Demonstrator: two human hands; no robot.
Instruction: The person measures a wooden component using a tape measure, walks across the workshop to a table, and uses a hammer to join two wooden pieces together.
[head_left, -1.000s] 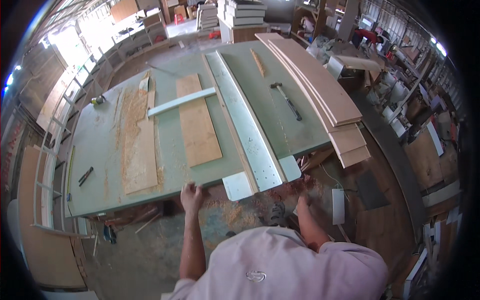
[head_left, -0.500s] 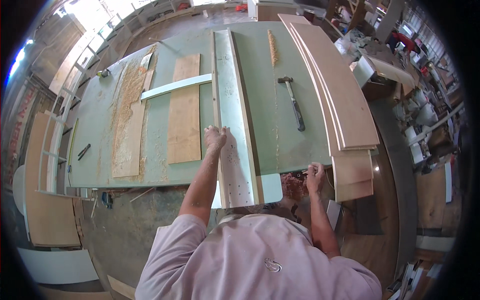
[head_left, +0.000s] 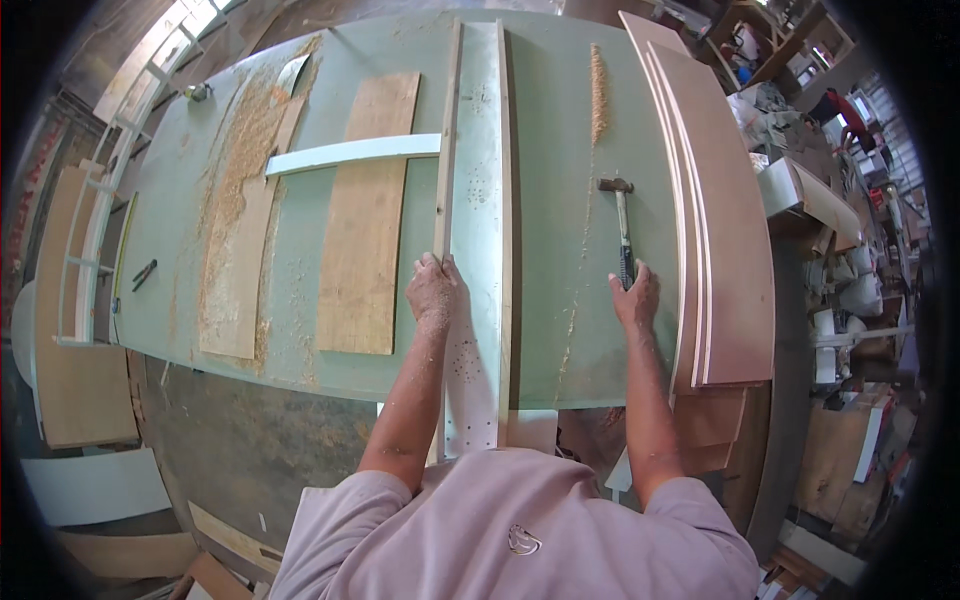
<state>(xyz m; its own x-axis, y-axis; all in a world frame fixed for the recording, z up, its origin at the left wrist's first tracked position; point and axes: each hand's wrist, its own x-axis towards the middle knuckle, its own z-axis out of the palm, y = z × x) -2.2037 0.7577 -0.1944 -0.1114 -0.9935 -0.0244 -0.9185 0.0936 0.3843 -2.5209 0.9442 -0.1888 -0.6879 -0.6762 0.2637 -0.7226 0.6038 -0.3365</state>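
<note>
A long white panel (head_left: 476, 250) with wooden strips along both sides lies lengthwise before me, its near end against my shirt. My left hand (head_left: 432, 290) is closed around the left wooden strip (head_left: 448, 150), thumb on the panel side. To the right, a hammer (head_left: 622, 225) lies on the green tabletop, head pointing away. The thumb and fingers of my right hand (head_left: 637, 297) are around the lower end of its dark handle. A narrow white strip (head_left: 350, 153) runs left from the wooden strip, across a loose wooden board (head_left: 365, 230).
Stacked thin plywood sheets (head_left: 715, 220) line the right side of the green table (head_left: 550, 300). Sawdust covers a board (head_left: 235, 270) at left, near pliers (head_left: 145, 274) and a tape measure (head_left: 198, 92). A line of sawdust (head_left: 598, 95) lies beyond the hammer.
My right hand has moved from below the table's near edge up to the hammer's handle. My left hand stays on the wooden strip. The view has shifted.
</note>
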